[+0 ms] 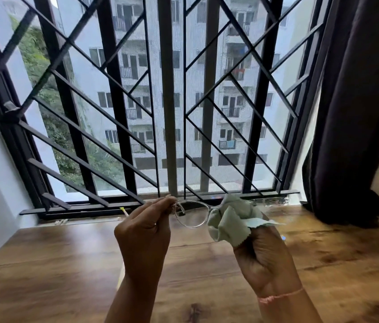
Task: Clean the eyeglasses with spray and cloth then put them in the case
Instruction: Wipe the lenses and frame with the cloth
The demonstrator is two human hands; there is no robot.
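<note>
The clear-rimmed eyeglasses [192, 214] are held up above the wooden tabletop [67, 264], long axis running left to right, lenses upright. The left hand [145, 227] pinches their left end, fingers curled. The right hand [262, 255], raised and fisted, grips a pale green cleaning cloth [232, 217] bunched over the right lens.

- The wooden table [67, 264], brown with dark grain and knots, runs up to the window frame [86, 205].
- A slim yellow-tipped thing [122, 210] lies at its far edge, possibly a pen.
- The dark curtain [347, 206] hem rests on its far right corner.
</note>
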